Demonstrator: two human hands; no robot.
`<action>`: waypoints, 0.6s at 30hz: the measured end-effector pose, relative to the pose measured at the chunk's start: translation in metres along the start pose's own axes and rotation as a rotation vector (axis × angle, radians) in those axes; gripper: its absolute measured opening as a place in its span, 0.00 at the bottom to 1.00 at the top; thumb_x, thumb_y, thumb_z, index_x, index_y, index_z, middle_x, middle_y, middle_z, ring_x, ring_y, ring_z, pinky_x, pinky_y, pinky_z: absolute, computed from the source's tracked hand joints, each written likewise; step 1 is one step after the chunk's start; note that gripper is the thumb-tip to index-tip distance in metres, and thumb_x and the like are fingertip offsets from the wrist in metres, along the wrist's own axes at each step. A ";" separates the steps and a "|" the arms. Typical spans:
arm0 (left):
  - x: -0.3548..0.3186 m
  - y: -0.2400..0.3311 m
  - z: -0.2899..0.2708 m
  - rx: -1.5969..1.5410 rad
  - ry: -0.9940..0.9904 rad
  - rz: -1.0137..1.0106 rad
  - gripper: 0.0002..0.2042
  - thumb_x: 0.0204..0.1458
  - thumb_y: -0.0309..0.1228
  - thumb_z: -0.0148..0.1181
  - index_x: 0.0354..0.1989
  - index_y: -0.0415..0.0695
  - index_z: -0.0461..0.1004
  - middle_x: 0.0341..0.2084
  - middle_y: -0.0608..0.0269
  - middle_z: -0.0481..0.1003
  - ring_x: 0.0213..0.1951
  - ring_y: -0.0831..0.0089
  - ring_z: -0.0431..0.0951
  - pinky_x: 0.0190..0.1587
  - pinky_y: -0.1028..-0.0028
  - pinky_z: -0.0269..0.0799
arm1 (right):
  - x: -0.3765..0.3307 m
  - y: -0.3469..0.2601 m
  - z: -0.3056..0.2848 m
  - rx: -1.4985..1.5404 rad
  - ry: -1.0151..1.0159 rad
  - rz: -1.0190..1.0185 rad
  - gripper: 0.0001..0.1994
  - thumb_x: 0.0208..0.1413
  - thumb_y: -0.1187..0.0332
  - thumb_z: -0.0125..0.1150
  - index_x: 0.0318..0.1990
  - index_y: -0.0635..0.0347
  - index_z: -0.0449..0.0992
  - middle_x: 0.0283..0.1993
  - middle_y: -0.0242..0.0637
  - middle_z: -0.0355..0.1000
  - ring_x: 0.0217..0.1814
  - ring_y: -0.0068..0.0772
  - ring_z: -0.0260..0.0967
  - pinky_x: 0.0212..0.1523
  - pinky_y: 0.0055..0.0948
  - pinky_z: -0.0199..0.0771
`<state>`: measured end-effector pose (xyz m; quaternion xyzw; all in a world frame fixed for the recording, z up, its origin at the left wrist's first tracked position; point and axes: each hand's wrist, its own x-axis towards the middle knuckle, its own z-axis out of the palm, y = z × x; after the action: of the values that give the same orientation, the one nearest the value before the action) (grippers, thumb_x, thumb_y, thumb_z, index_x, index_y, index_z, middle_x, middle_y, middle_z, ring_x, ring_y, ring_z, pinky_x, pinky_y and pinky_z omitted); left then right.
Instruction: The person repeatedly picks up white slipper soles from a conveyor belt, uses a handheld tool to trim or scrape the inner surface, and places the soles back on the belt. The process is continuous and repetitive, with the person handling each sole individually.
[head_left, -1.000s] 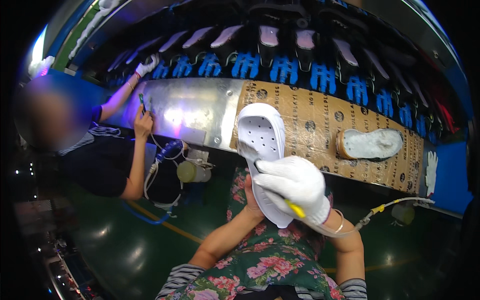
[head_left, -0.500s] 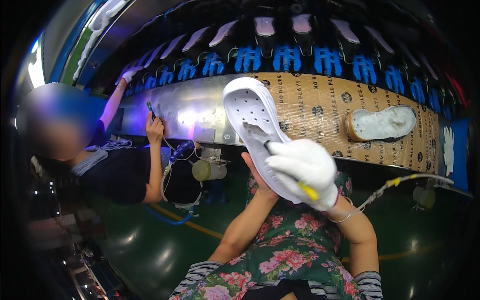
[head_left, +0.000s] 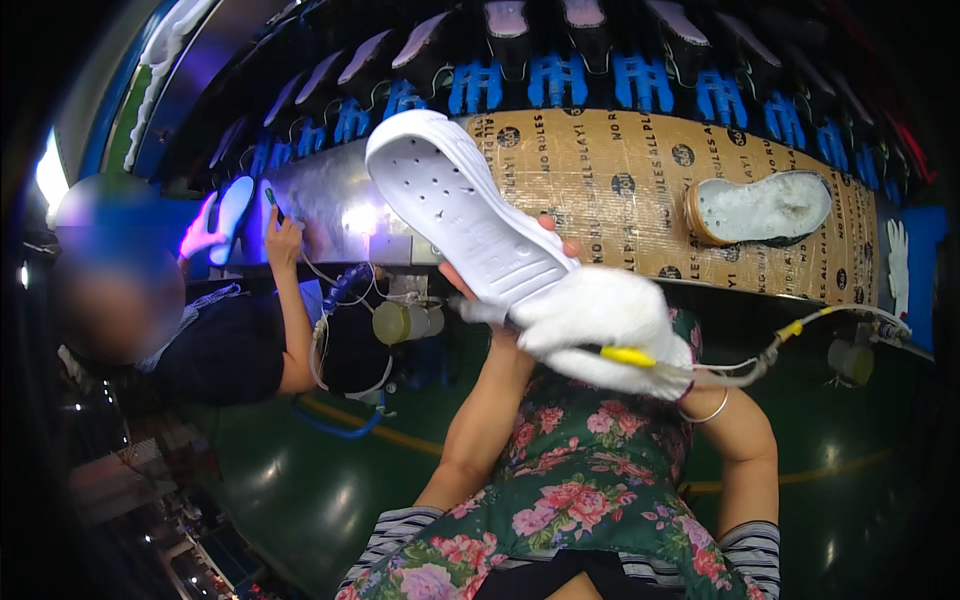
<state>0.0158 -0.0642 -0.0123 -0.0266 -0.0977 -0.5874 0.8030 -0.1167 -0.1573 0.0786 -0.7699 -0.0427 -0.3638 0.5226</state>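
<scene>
A white shoe sole [head_left: 440, 200], dotted with small holes, is held tilted in front of me over the bench edge. My left hand [head_left: 457, 281] is bare and grips it from beneath, fingertips curling over its right side. In a white knitted glove, my right hand [head_left: 595, 320] is closed around a brush [head_left: 487, 311] beside the sole's near end; its tip is blurred. A hose with yellow tape [head_left: 790, 330] trails rightward from that hand. Another sole with a pale, scuffed inside and tan rim [head_left: 765, 207] lies on cardboard to the right.
Printed cardboard [head_left: 600, 190] covers part of the metal bench [head_left: 320, 195]. Behind it runs a row of blue clamps [head_left: 557, 80] bearing pinkish soles. A co-worker [head_left: 215, 345] at left holds a sole and a green tool. A spare glove [head_left: 897, 265] lies far right; a hose-fed container [head_left: 405, 322] hangs below the bench.
The sole has tilted and shifted left. My right hand has moved from its middle down to its near end; the grey wet patch no longer shows. The co-worker has brought a sole nearer.
</scene>
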 end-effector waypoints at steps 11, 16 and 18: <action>0.012 0.014 0.005 -0.051 -0.032 -0.045 0.53 0.48 0.78 0.56 0.77 0.56 0.54 0.65 0.44 0.64 0.56 0.42 0.70 0.53 0.37 0.74 | -0.011 0.004 -0.005 -0.236 -0.018 -0.044 0.16 0.43 0.74 0.75 0.43 0.51 0.85 0.48 0.39 0.83 0.45 0.44 0.83 0.44 0.40 0.81; 0.015 0.033 -0.007 0.029 -0.009 -0.238 0.57 0.45 0.78 0.60 0.76 0.50 0.54 0.63 0.44 0.65 0.54 0.45 0.71 0.51 0.47 0.75 | -0.024 -0.004 0.004 0.020 -0.112 0.029 0.15 0.45 0.75 0.75 0.42 0.50 0.86 0.46 0.35 0.84 0.45 0.41 0.83 0.44 0.38 0.81; 0.018 0.032 -0.004 0.045 -0.045 -0.313 0.59 0.41 0.76 0.65 0.75 0.47 0.54 0.61 0.44 0.64 0.52 0.48 0.71 0.49 0.52 0.75 | -0.018 -0.008 -0.005 -0.094 -0.013 0.124 0.11 0.43 0.74 0.77 0.37 0.51 0.88 0.41 0.36 0.84 0.43 0.42 0.83 0.43 0.38 0.81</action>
<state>0.0518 -0.0716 -0.0104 -0.0061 -0.1317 -0.7023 0.6996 -0.1363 -0.1523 0.0744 -0.7970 0.0186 -0.3273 0.5072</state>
